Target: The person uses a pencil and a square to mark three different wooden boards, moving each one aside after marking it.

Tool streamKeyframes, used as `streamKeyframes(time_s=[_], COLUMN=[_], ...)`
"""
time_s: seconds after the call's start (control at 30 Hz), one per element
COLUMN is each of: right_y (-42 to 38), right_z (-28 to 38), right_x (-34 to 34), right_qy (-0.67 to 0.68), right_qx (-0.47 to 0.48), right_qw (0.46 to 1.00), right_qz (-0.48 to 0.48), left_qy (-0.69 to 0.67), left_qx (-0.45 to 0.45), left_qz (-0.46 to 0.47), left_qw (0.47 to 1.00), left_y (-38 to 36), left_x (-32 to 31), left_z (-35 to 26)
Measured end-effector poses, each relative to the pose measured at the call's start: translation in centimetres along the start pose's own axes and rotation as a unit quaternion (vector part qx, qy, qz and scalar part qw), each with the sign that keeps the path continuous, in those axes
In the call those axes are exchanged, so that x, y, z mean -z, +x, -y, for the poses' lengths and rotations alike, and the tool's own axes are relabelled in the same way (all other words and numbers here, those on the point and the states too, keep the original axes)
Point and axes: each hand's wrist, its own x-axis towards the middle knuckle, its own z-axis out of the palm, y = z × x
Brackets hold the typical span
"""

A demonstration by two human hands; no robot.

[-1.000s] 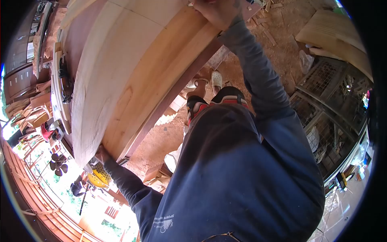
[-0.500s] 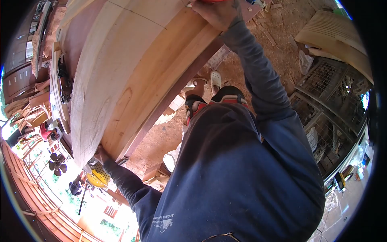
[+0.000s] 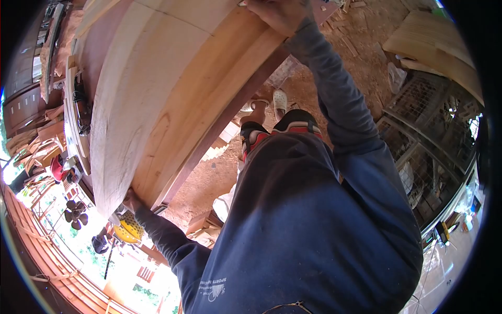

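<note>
A long pale board [image 3: 125, 99] lies beside a yellower board [image 3: 180, 120], both running from the top of the view down to the lower left. At their lower-left end my left hand [image 3: 133, 201] is closed round the yellower board's edge, its fingers partly hidden. Up at the top edge of the view my right hand [image 3: 280, 15] rests on the wood with its fingers curled together. Something small and pale shows at its fingertips, too little to make out. A dark line crosses the pale board near the top.
Beneath the boards is a reddish-brown surface [image 3: 235, 97]. Wire-mesh frames [image 3: 418, 115] and a large wooden slab [image 3: 431, 39] are at the right. Offcuts lie on the dusty ground. At the lower left are a fan [image 3: 76, 214], a yellow perforated object [image 3: 128, 228] and another person [image 3: 99, 243].
The orange-red object by my right hand has gone out of view at the top. My right hand has shifted slightly left and up; my left hand holds its place.
</note>
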Motion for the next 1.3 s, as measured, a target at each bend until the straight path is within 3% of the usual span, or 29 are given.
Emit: streamKeyframes(time_s=[0.27, 0.4, 0.47, 0.57, 0.6, 0.63, 0.67, 0.7, 0.73, 0.77, 0.83, 0.9, 0.93, 0.97, 1.03, 1.1, 1.17, 1.2, 1.23, 1.3], right_y=[0.2, 0.4, 0.4, -0.1, -0.4, -0.8, -0.3, -0.7, -1.3, -2.1, -4.5, -8.0, -9.7, -11.3, -14.0, -15.9, -18.3, -18.7, -19.9, -21.2], right_z=[0.3, 0.2, 0.4, 1.6, 0.5, -1.7, -1.3, -0.6, 3.7, 7.4, 11.2, 14.7, 16.0, 17.2, 20.0, 22.4, 24.6, 25.9, 27.0, 28.3], right_x=[-0.4, -0.3, -0.4, 0.3, -0.3, -1.5, -2.2, -1.7, -0.8, -1.0, -4.5, -9.7, -12.5, -15.4, -20.9, -26.2, -31.7, -34.1, -37.1, -41.9], right_qy=[0.069, 0.049, 0.057, -0.059, 0.133, 0.319, 0.493, 0.325, 0.147, -0.034, 0.063, 0.142, 0.154, 0.168, 0.175, 0.188, 0.212, 0.246, 0.270, 0.295], right_qx=[-0.042, -0.004, 0.007, -0.018, -0.050, -0.076, -0.101, -0.069, -0.034, 0.003, -0.052, -0.124, -0.120, -0.116, -0.117, -0.137, -0.185, -0.190, -0.215, -0.260], right_qw=[0.997, 0.999, 0.998, 0.998, 0.987, 0.938, 0.852, 0.934, 0.982, 0.996, 0.994, 0.982, 0.980, 0.976, 0.967, 0.953, 0.930, 0.915, 0.900, 0.881], right_qz=[0.005, -0.005, -0.011, -0.026, -0.072, -0.112, -0.144, -0.131, -0.113, -0.088, -0.076, -0.014, 0.031, 0.078, 0.146, 0.195, 0.235, 0.259, 0.266, 0.262], left_qy=[-0.024, -0.008, -0.008, -0.014, -0.018, -0.025, -0.071, -0.070, -0.070, -0.069, -0.114, -0.142, -0.127, -0.091, -0.074, -0.044, -0.205, -0.308, -0.396, -0.357], left_qx=[-0.016, -0.063, -0.055, -0.041, -0.036, -0.031, -0.029, -0.024, -0.015, -0.003, -0.017, -0.009, -0.029, -0.022, -0.015, -0.027, 0.031, 0.006, -0.077, -0.040], left_qz=[-0.014, -0.014, -0.005, 0.012, 0.017, 0.021, 0.024, 0.035, 0.043, 0.049, 0.025, 0.084, 0.060, 0.100, 0.065, 0.074, 0.078, 0.030, 0.085, 0.074], left_qw=[0.999, 0.998, 0.998, 0.999, 0.999, 0.999, 0.997, 0.997, 0.996, 0.996, 0.993, 0.986, 0.990, 0.991, 0.995, 0.996, 0.975, 0.951, 0.911, 0.930], left_y=[-0.3, 1.8, 2.2, 1.0, 0.6, 0.5, 0.4, 0.6, 0.7, 0.3, 0.3, -0.8, -0.4, -0.1, -1.1, -0.3, -0.6, -0.7, 0.2, -0.4], left_x=[-0.3, 1.4, 1.7, 1.0, 0.7, 0.1, -0.1, -0.2, -0.2, -0.1, 0.0, -0.4, -0.3, 0.2, -0.2, 1.0, 1.6, 0.4, -0.1, 1.9], left_z=[0.5, 4.3, 3.0, 1.2, 0.8, 0.6, 0.5, 0.4, -0.4, -0.3, 1.5, -3.0, -1.8, -3.1, -6.2, -4.5, -0.6, 3.0, 10.1, 2.4])
